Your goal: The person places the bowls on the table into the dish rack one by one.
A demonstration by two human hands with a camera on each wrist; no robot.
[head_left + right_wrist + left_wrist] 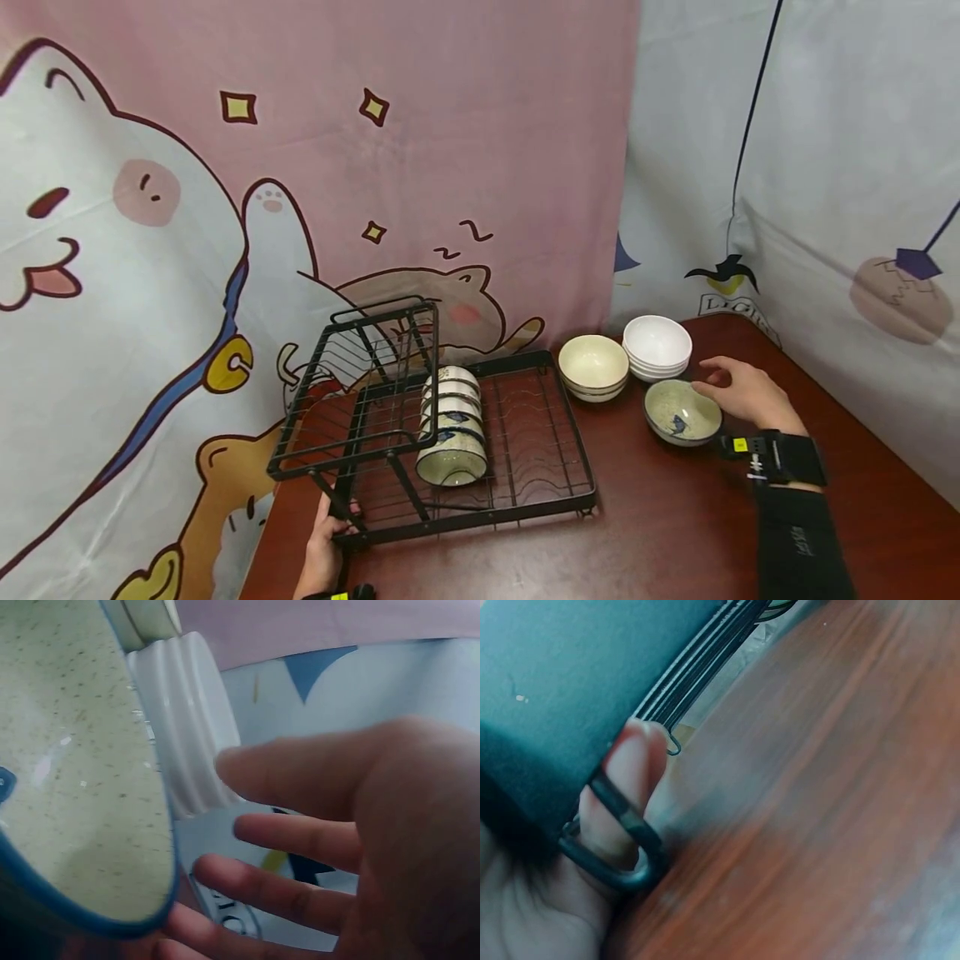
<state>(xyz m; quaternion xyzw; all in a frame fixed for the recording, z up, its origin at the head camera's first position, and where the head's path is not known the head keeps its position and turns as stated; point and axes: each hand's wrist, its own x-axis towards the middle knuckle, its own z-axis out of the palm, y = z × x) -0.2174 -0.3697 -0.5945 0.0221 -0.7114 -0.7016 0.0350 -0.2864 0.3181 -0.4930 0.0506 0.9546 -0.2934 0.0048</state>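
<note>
A speckled green bowl (681, 412), probably stiff, light, slick ceramic that could chip and is best pinched at its rim, sits on the table (652, 525) just left of the right hand (750, 393), its thumb and fingers spread apart, contact unclear, while the left hand (324, 543) grips the black rack's (517, 512) near-left corner.

Right sleeve (783, 521) black, pale lettering (802, 542); black right wristband (798, 459), yellow label (740, 445); left wristband (318, 596) black, yellow-marked.
</note>
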